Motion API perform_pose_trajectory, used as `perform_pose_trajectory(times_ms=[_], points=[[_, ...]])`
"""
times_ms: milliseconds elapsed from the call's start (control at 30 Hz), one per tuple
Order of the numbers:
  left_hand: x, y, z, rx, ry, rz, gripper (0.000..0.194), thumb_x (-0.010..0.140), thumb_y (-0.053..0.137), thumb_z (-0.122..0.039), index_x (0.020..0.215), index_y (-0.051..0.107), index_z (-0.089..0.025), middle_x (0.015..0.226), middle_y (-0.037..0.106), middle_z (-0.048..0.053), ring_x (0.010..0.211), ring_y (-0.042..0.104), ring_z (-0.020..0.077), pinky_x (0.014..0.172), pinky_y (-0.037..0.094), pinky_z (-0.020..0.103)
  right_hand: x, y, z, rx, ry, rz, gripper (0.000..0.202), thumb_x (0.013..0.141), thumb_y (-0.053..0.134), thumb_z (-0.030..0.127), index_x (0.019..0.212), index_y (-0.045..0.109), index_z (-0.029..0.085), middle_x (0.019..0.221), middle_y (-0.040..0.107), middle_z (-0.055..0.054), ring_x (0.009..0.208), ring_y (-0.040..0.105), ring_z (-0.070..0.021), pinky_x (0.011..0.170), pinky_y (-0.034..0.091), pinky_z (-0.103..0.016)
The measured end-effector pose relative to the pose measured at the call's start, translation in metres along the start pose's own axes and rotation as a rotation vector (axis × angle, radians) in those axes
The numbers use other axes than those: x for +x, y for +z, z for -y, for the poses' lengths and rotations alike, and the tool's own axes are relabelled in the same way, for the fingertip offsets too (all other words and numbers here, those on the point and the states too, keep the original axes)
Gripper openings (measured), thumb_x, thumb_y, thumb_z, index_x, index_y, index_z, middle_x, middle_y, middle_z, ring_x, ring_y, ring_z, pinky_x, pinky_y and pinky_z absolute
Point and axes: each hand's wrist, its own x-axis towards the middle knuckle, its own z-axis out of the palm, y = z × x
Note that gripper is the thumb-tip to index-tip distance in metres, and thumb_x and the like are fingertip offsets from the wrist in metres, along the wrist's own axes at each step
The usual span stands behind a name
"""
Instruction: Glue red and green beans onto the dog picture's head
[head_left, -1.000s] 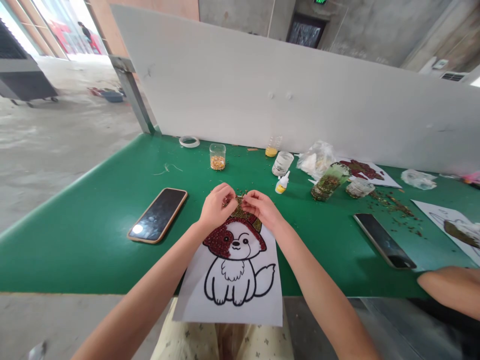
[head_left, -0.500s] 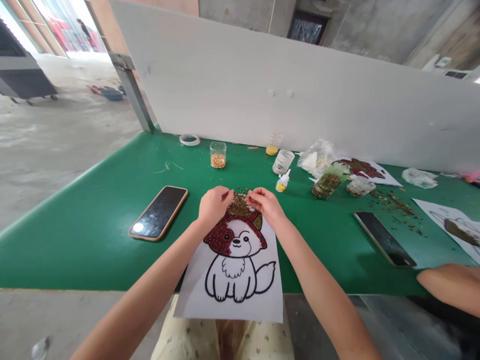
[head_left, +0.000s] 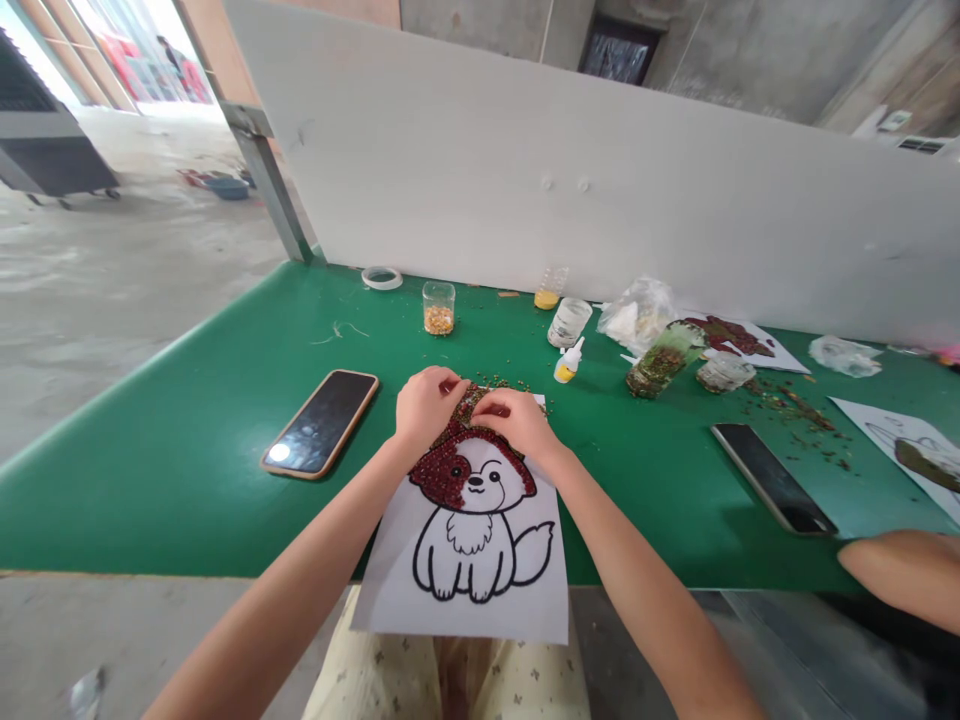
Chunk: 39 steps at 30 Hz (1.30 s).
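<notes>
A white sheet with a black-outlined cartoon dog drawing [head_left: 480, 560] lies over the table's front edge. Dark red beans [head_left: 442, 475] cover part of the dog's head, and greenish-brown seeds [head_left: 504, 382] lie loose at the top of the sheet. My left hand [head_left: 429, 405] rests at the sheet's upper left, its fingers pinched; whatever they hold is too small to tell. Over the upper part of the head, my right hand [head_left: 516, 420] bends down with thumb and fingertips together. Anything between them is hidden.
A phone [head_left: 321, 424] lies left, another phone [head_left: 772, 478] right. Behind stand a cup of yellow kernels [head_left: 439, 308], a glue bottle [head_left: 569, 361] and a tipped jar of green seeds [head_left: 664, 360]. Another person's arm [head_left: 904, 575] rests at right, near another drawing [head_left: 911, 450].
My right hand has moved left and slightly down over the dog's head, closer to my left hand. My left hand has stayed almost in place.
</notes>
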Motion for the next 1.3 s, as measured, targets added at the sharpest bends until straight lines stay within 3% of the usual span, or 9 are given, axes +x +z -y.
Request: perform_pose_trajectory(times_ms=[100,200,533,800,900,1067,1300], points=[[0.0,0.0,0.0,0.004,0.005,-0.005,0.024,0.08,0.055,-0.038,0.068,0.065,-0.019,0.073,0.065,0.002,0.067,0.056,0.0153,0.062,0.038,0.027,-0.002,0.002,0.002,-0.136,-0.108,0.087,0.006,0.076,0.066,0.016,0.072,0.067,0.02,0.076,0.066,0.0,0.074,0.058,-0.0132,0.072,0.042,-0.025],[0.0,0.001,0.0,0.01,0.023,-0.008,0.025,0.081,0.053,-0.037,0.07,0.066,-0.019,0.074,0.065,0.002,0.067,0.056,0.0154,0.063,0.039,0.027,-0.003,0.001,0.004,-0.144,-0.134,0.083,0.006,0.077,0.066,0.015,0.074,0.067,0.02,0.078,0.067,0.0,0.075,0.059,-0.0135,0.073,0.043,-0.025],[0.001,0.002,0.004,-0.005,0.067,-0.021,0.027,0.085,0.047,-0.031,0.073,0.067,-0.018,0.081,0.067,0.004,0.069,0.056,0.0156,0.067,0.041,0.027,0.0,-0.007,0.0,0.229,0.098,-0.077,0.007,0.074,0.059,0.022,0.08,0.063,0.019,0.082,0.069,-0.003,0.077,0.066,-0.0161,0.074,0.052,-0.03],[0.004,0.0,0.007,-0.022,0.024,-0.011,0.019,0.079,0.056,-0.034,0.07,0.067,-0.02,0.076,0.065,0.003,0.068,0.056,0.0157,0.066,0.041,0.027,0.004,-0.029,-0.006,0.236,0.104,-0.315,0.007,0.073,0.06,0.023,0.079,0.06,0.019,0.08,0.067,-0.003,0.077,0.065,-0.0167,0.073,0.052,-0.03],[0.006,0.0,0.009,-0.055,0.008,-0.016,0.014,0.075,0.06,-0.032,0.069,0.066,-0.02,0.075,0.065,0.002,0.067,0.056,0.0152,0.067,0.042,0.027,0.003,-0.036,-0.014,0.046,0.102,-0.401,0.012,0.075,0.055,0.015,0.085,0.06,0.02,0.086,0.068,-0.004,0.083,0.065,-0.0184,0.077,0.052,-0.032],[0.008,0.001,0.015,-0.058,-0.001,-0.013,0.017,0.08,0.054,-0.027,0.076,0.068,-0.02,0.082,0.068,0.004,0.072,0.058,0.0168,0.068,0.042,0.027,0.0,-0.046,-0.03,-0.508,0.25,-0.319,0.042,0.073,0.046,-0.002,0.104,0.062,0.022,0.104,0.067,-0.008,0.095,0.062,-0.0231,0.084,0.047,-0.037],[0.013,0.004,0.025,-0.134,-0.018,-0.047,0.023,0.08,0.048,-0.025,0.086,0.069,-0.017,0.089,0.069,0.007,0.077,0.059,0.018,0.073,0.044,0.029,0.001,-0.048,-0.035,-0.635,0.189,-0.244,0.027,0.082,0.045,0.007,0.097,0.066,0.017,0.103,0.066,-0.01,0.097,0.059,-0.0249,0.084,0.046,-0.038]])
